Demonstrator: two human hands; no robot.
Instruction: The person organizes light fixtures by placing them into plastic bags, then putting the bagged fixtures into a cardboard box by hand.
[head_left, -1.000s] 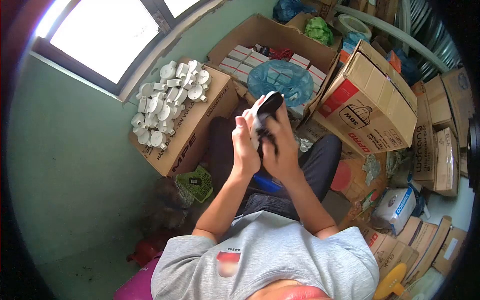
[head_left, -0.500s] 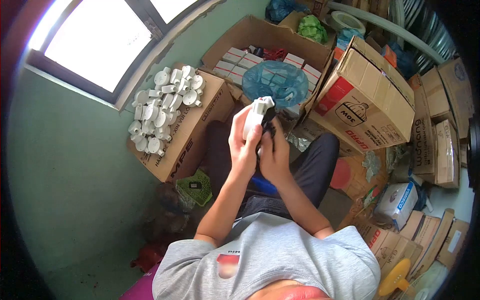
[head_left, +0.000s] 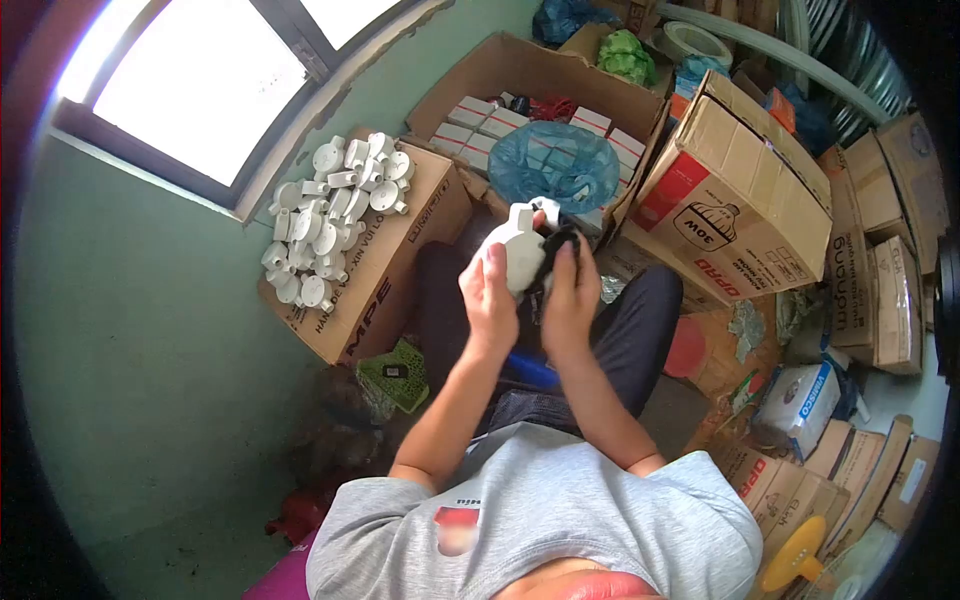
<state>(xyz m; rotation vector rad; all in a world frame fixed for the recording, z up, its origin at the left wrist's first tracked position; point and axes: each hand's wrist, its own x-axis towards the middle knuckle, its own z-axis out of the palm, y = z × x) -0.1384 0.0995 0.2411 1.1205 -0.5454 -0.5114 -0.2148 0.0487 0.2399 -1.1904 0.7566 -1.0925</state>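
My left hand (head_left: 490, 300) is closed around a white round conduit junction box (head_left: 521, 257) with a short spout pointing up. Its broad face is turned toward me. My right hand (head_left: 572, 295) grips a dark black bundle (head_left: 556, 245), maybe a cloth or brush, pressed against the side of the junction box. A bit of white shows above the black bundle, and I cannot make out what it is. Similar white junction boxes (head_left: 327, 238) lie in a heap on a cardboard box (head_left: 405, 258) to the left.
Beyond my hands stands an open carton (head_left: 450, 85) with several small white boxes and a blue plastic bag (head_left: 553, 165). A large lamp carton (head_left: 735, 190) is at the right, with more cartons stacked behind it. A green basket (head_left: 392, 374) lies at lower left.
The white junction box has turned so its wide face shows. My right hand has shifted slightly right, with more of the black bundle visible. The view has moved a little.
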